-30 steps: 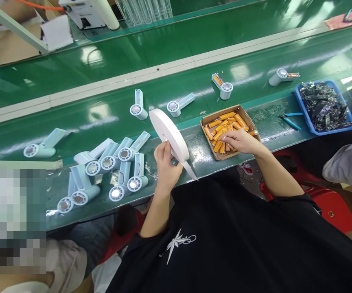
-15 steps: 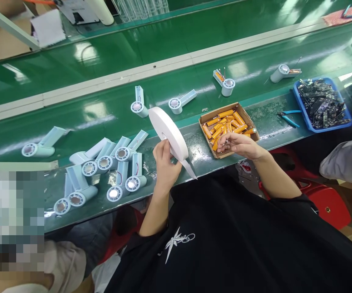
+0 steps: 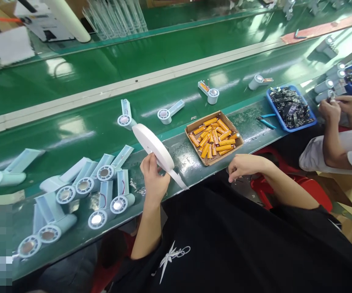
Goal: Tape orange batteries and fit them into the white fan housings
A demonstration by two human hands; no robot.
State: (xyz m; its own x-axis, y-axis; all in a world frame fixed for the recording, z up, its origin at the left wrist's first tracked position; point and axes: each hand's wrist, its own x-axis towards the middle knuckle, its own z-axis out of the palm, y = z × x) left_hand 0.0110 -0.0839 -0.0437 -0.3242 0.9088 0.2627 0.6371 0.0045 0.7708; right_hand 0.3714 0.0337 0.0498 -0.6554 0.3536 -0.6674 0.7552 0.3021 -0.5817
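My left hand [image 3: 154, 179] is closed on a large roll of white tape [image 3: 159, 148], gripping it near its core. A loose tape end [image 3: 178, 179] hangs off the roll's lower right side. My right hand [image 3: 245, 166] is at the table's front edge, just below a cardboard box [image 3: 198, 156] of orange battery cells [image 3: 214, 136]. Its fingers are curled downward and pressed together. Whatever they hold, if anything, is hidden. Several light-blue plastic housings [image 3: 86, 185] with round ends and open handles lie to the left of my left hand.
More housings stand along the green belt [image 3: 96, 122], one with an orange cell [image 3: 204, 86] in its handle. Blue-handled pliers [image 3: 267, 121] lie beside a blue tray [image 3: 308, 122] of dark circuit parts. A co-worker's hands [image 3: 331, 110] are at the right. A red stool [image 3: 313, 191] stands below the table.
My right hand has moved from above the battery box to the table's front edge, its fingers now curled in. My left hand still holds the tape roll. The whole view has shifted.
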